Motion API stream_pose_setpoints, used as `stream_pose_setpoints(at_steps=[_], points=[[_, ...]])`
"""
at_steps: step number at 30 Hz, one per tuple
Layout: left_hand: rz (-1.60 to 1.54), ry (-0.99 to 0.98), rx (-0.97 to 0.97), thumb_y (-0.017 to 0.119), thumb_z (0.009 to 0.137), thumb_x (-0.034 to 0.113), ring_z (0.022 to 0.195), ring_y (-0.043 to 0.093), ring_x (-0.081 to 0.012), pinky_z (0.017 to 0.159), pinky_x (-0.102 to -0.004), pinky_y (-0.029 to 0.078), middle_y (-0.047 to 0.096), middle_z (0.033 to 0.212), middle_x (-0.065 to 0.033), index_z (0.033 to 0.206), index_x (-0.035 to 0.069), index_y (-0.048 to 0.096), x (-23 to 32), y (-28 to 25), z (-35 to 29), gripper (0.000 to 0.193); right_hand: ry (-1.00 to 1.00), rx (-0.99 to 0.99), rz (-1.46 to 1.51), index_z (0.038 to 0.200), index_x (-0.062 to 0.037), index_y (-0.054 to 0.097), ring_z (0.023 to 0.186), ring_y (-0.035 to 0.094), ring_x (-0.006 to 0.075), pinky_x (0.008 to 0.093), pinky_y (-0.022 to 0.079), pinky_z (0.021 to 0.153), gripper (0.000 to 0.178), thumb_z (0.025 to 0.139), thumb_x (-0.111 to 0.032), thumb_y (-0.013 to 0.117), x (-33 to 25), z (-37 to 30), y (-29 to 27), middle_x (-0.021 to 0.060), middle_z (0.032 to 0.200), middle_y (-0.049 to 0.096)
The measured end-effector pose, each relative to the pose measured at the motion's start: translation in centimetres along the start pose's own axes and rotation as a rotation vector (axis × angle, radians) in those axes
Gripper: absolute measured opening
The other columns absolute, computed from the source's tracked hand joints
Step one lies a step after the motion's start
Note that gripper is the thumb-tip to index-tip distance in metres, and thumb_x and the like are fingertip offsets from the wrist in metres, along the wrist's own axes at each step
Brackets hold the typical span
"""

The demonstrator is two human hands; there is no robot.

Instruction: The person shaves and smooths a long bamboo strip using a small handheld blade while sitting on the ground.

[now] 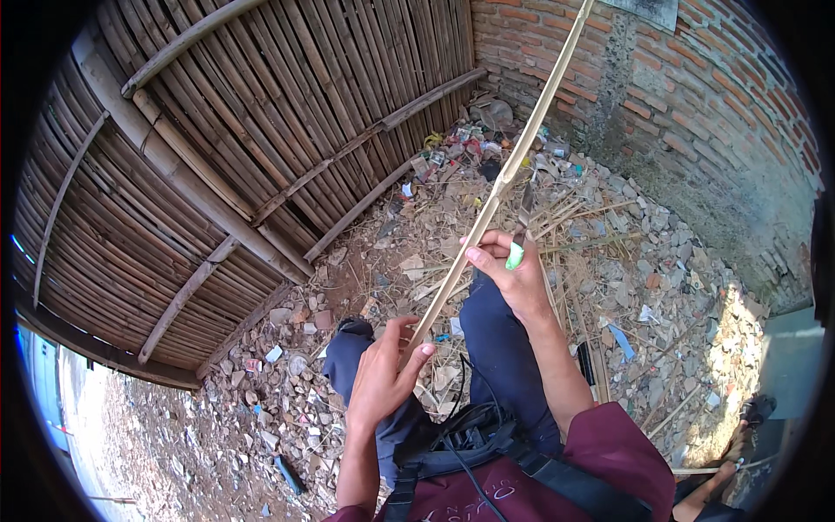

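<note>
A long, pale split bamboo strip (pixel 487 209) runs slantwise from my lap up toward the brick wall, with a knot partway along it. Near its lower end, my left hand (pixel 387 370) is closed around it, thumb on top. Higher up, my right hand (pixel 513 274) has its thumb and fingers against the strip. The same hand grips a knife (pixel 525 209), whose blade points away from me beside the strip; part of its bright green handle shows between the fingers. My knees in dark blue trousers are bent under the strip.
A bamboo-slat wall (pixel 287 104) stands on the left, and a brick wall (pixel 696 113) at the far right. Rubble and litter (pixel 626 261) cover the ground, with loose bamboo strips (pixel 583 217) beyond my right hand. Another person's arm (pixel 709 491) shows at the lower right.
</note>
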State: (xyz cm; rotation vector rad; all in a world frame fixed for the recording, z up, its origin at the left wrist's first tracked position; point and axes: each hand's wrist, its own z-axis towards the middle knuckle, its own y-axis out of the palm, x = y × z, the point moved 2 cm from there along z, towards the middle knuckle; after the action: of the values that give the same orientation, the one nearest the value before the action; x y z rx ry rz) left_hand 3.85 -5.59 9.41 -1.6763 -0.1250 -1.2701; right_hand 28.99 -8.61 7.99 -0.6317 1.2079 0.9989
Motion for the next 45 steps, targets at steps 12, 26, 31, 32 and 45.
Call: stream_pose_setpoints(at_steps=[12, 26, 31, 32, 45], points=[[-0.224, 0.023, 0.089, 0.063, 0.108, 0.014, 0.057, 0.059, -0.0119, 0.056, -0.0315, 0.046, 0.064, 0.068, -0.0076, 0.116, -0.001, 0.067, 0.9, -0.1, 2.5, 0.018, -0.027, -0.070, -0.049, 0.122, -0.0002, 0.074, 0.092, 0.072, 0.0117, 0.0296, 0.053, 0.081, 0.032, 0.093, -0.014, 0.078, -0.8, -2.9, 3.1, 0.0061, 0.094, 0.078], [-0.259, 0.026, 0.155, 0.061, 0.110, 0.019, 0.059, 0.050, -0.0140, 0.058, -0.0330, 0.042, 0.059, 0.070, -0.0072, 0.114, -0.001, 0.065, 0.0, 1.5, 1.0, 0.021, -0.196, -0.045, -0.673, 0.119, 0.0003, 0.067, 0.061, 0.066, 0.0188, 0.0306, 0.051, 0.063, 0.030, 0.089, -0.001, 0.067, -4.1, -2.6, -2.5, 0.0148, 0.073, 0.071], [-0.348, 0.007, 0.021, 0.051, 0.114, 0.021, 0.052, 0.053, -0.0058, 0.050, -0.0248, 0.041, 0.060, 0.065, 0.0008, 0.109, -0.001, 0.060, 2.4, 1.9, 0.3, 0.024, -0.420, 0.062, -0.865, 0.109, -0.0030, 0.072, 0.081, 0.073, 0.0389, 0.0456, 0.057, 0.071, 0.027, 0.084, 0.004, 0.064, -2.0, -2.5, -2.5, 0.0196, 0.089, 0.073], [-0.415, -0.045, -0.028, 0.049, 0.115, 0.020, 0.050, 0.054, -0.0067, 0.049, -0.0247, 0.041, 0.062, 0.065, -0.0003, 0.109, -0.001, 0.059, 2.9, 1.9, 0.2, 0.024, -0.425, 0.056, -0.926, 0.108, -0.0044, 0.073, 0.083, 0.073, 0.0376, 0.0459, 0.057, 0.071, 0.027, 0.083, 0.003, 0.066, -2.0, -2.6, -2.5, 0.0179, 0.090, 0.072], [-0.420, 0.028, -0.056, 0.046, 0.116, 0.024, 0.059, 0.038, -0.0025, 0.054, -0.0247, 0.030, 0.043, 0.064, 0.0068, 0.106, 0.001, 0.064, 2.9, 2.6, -1.1, 0.030, -0.586, 0.112, -0.952, 0.087, -0.0085, 0.066, 0.067, 0.069, 0.0351, 0.0447, 0.052, 0.058, 0.012, 0.079, -0.002, 0.072, -1.1, -1.9, -1.7, 0.0097, 0.075, 0.067]])
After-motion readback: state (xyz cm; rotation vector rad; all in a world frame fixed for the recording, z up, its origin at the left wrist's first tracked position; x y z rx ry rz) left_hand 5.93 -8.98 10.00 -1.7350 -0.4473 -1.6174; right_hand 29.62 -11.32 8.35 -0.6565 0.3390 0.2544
